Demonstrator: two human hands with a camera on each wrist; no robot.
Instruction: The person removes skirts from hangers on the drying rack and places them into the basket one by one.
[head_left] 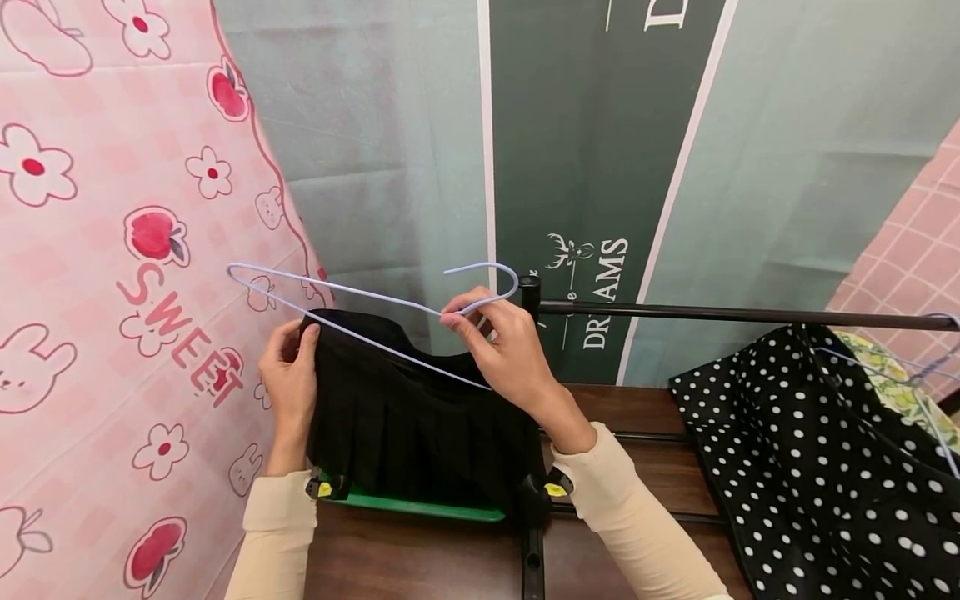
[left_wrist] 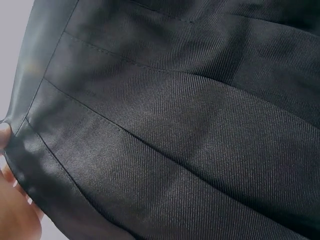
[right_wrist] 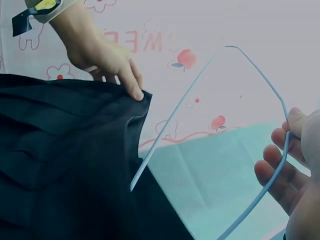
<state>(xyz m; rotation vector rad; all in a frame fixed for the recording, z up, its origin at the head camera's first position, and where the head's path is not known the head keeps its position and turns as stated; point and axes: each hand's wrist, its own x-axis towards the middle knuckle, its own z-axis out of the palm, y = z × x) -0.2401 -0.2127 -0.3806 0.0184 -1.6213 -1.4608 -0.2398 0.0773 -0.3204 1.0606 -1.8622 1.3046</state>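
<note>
A black pleated skirt [head_left: 420,425] hangs from my left hand [head_left: 291,371], whose thumb and fingers pinch its waistband at the upper left corner. My right hand [head_left: 510,346] pinches a pale blue-violet wire hanger [head_left: 337,287] at the neck, just below its hook. The hanger tilts over the skirt, its left shoulder sticking out past the left hand. In the right wrist view the hanger's lower bar [right_wrist: 167,125] runs down into the open waist of the skirt [right_wrist: 65,150]. Pleats and stitched seams of the skirt [left_wrist: 175,120] fill the left wrist view.
A black rack rail [head_left: 720,314] extends right from an upright post close beside my right hand. On it hangs a black polka-dot garment [head_left: 825,450], with a yellow-green patterned cloth [head_left: 900,387] behind. A green tray-like edge [head_left: 427,507] shows under the skirt. Pink printed fabric [head_left: 97,275] borders the left.
</note>
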